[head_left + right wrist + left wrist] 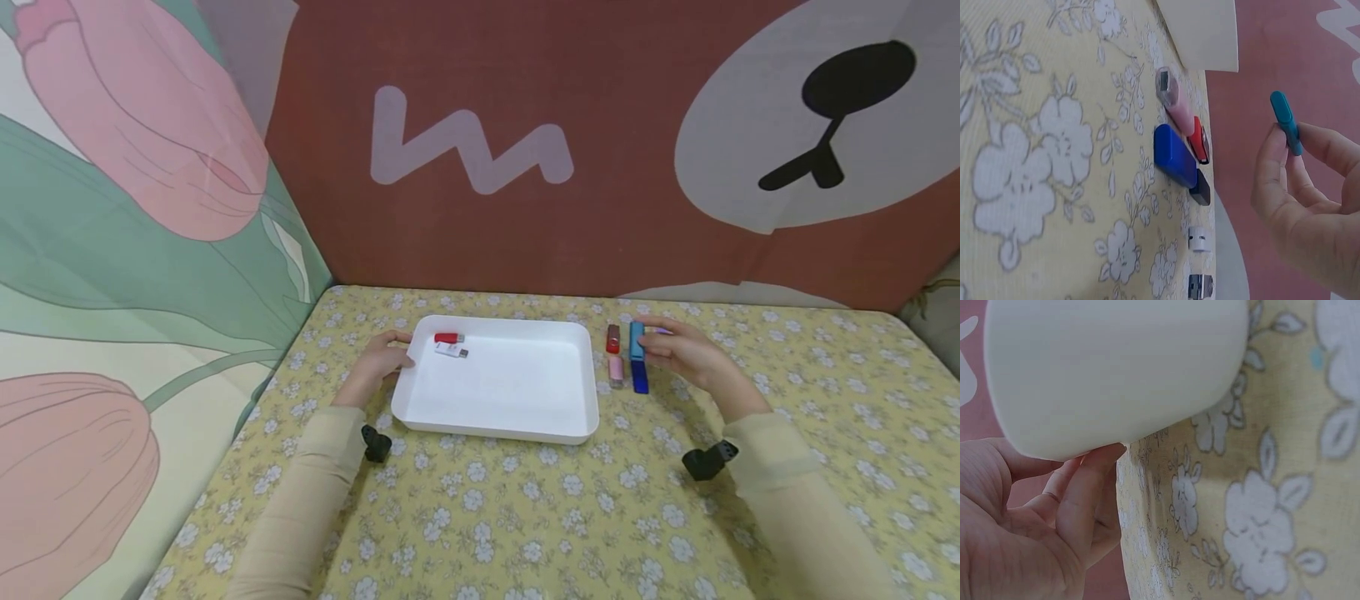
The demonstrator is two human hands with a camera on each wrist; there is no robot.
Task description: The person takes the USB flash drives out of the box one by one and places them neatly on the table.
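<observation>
My right hand [678, 354] pinches a teal USB flash drive [1285, 122] between thumb and fingers, lifted above the cloth in the right wrist view. Beneath it lie a blue flash drive [1175, 155], a pink one with a clear cap [1175, 103] and a red one [1197, 140]. On the tray's left side, my left hand [380, 365] holds the rim of the white tray [495, 432]. Inside the tray, at its back left, a red flash drive [448, 337] lies beside a white one [451, 351].
A flowered yellow cloth [480, 517] covers the table. Past the blue drive, the right wrist view shows a black piece [1200, 189], a white piece [1199, 239] and a dark-and-silver piece [1200, 286]. A printed brown curtain [480, 242] hangs behind the table.
</observation>
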